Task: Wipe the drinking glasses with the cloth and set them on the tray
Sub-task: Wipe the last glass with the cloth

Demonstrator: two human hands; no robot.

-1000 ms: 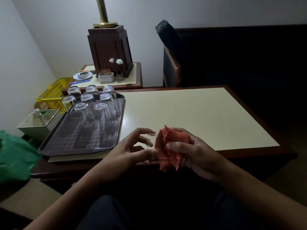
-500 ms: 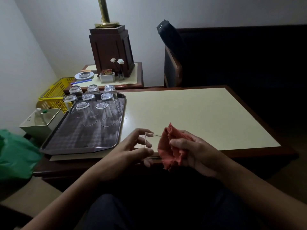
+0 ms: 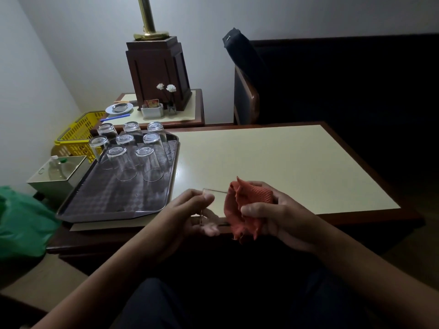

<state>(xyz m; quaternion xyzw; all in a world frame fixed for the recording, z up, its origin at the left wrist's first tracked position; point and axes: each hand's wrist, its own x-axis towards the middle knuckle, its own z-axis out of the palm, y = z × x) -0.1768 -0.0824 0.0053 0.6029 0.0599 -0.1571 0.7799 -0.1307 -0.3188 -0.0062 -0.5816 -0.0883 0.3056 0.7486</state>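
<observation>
At nine o'clock in view, a green bag (image 3: 21,222) bulges beside the table (image 3: 273,162). The tray (image 3: 114,200) lies on the table's left end, at ten o'clock from the hands, and carries eight upturned glasses (image 3: 121,166) clustered at its far end. Above the table's near edge, the left hand (image 3: 187,212) grips a clear held glass (image 3: 213,204) lying sideways, thumb on top and fingers curled beneath. At three o'clock from it, the red cloth (image 3: 247,205) is bunched over the glass's right end and clenched in the right hand (image 3: 278,217), thumb pressing the fabric.
</observation>
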